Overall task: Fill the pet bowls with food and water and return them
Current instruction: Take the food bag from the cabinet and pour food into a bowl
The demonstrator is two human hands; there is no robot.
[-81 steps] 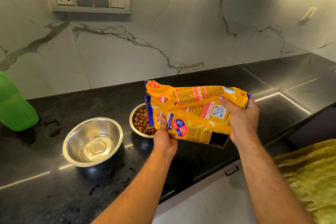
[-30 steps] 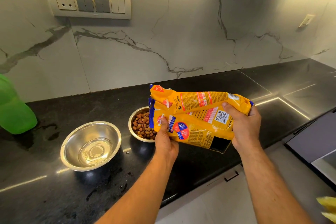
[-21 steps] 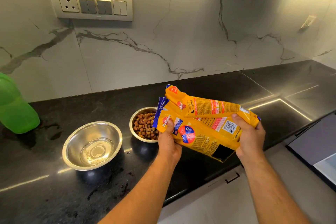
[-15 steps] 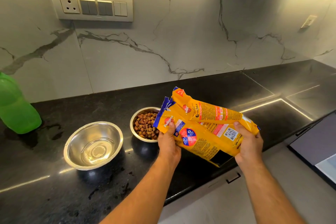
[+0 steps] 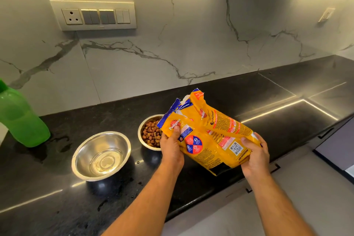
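A yellow pet food bag [image 5: 208, 136] is held above the black counter [image 5: 268, 113], its torn mouth raised toward the wall. My left hand [image 5: 171, 145] pinches the bag near its mouth, thumb on the front. My right hand [image 5: 254, 154] grips its lower end. A small steel bowl [image 5: 142, 130] with brown kibble stands just left of the bag, partly hidden by it. A larger steel bowl [image 5: 101, 155] holding water sits further left.
A green plastic bottle [image 5: 21, 119] stands at the far left near the wall, with wet patches on the counter around it. A switch panel [image 5: 93, 15] is on the marble wall. White cabinet fronts [image 5: 287, 184] lie below the counter's front edge.
The bag has tipped back: its mouth rose and swung away from the kibble bowl, while its lower end dropped. Both hands kept their hold. The kibble bowl shows more.
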